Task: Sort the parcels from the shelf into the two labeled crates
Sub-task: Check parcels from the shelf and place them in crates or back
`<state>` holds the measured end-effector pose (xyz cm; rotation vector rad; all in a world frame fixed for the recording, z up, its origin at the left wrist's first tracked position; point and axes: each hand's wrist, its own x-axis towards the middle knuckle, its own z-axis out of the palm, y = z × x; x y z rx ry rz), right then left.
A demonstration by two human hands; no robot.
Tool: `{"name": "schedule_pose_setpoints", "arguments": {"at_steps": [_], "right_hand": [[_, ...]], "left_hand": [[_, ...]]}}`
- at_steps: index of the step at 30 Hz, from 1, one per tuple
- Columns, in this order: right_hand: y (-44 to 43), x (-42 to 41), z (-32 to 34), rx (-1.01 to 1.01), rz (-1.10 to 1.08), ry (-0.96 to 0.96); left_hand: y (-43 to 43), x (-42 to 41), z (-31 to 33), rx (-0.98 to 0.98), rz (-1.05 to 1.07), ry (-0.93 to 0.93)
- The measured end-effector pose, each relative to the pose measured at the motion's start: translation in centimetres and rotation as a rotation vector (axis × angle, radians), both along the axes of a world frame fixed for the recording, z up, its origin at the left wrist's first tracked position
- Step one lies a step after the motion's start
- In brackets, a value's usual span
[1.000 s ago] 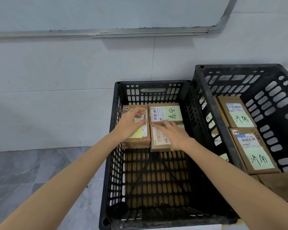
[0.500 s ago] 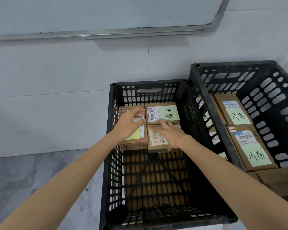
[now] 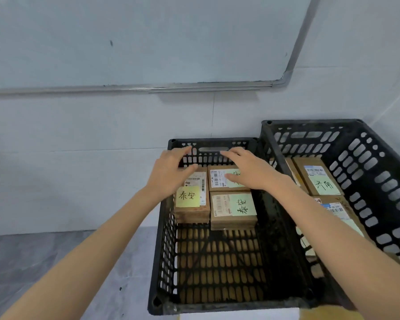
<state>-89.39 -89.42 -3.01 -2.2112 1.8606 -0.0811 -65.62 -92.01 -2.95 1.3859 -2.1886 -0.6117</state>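
At the far end of the left crate (image 3: 162,262) sat three parcels: one with a yellow note (image 3: 191,199) at its far-left corner, a green-note parcel (image 3: 232,210) just right of it, and a third parcel (image 3: 219,179) behind that one, against the crate's far wall. Left hand (image 3: 171,174) hovered over the yellow-note parcel, fingers spread and loose, grasping nothing; thumb near the box's far edge, contact unclear. Right hand (image 3: 247,172) lay over the third parcel, palm down, fingers splayed, also holding nothing; whether it pressed on the label I cannot tell. Near half of the crate floor showed bare slots. Right crate (image 3: 379,172) stood touching the left crate's right side, with more green-note parcels (image 3: 316,179) inside. Whiteboard (image 3: 148,42) hung on the wall behind the left crate.
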Motion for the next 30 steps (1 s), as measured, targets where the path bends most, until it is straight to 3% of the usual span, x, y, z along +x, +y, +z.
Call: {"name": "schedule_pose_setpoints", "arguments": {"at_steps": [8,16,30], "right_hand": [[2.6,5.1,6.3,-0.060,0.188,-0.063],[10.0,14.8,10.7,-0.159,0.408,-0.261],[33.3,39.9,13.8,-0.102,1.154,-0.395]], "left_hand": [[7.6,5.4,5.4,-0.069,0.291,-0.071],[22.6,12.9,8.8,-0.132,0.646,-0.120],[56.2,26.2,12.0,-0.089,1.330,-0.317]]}}
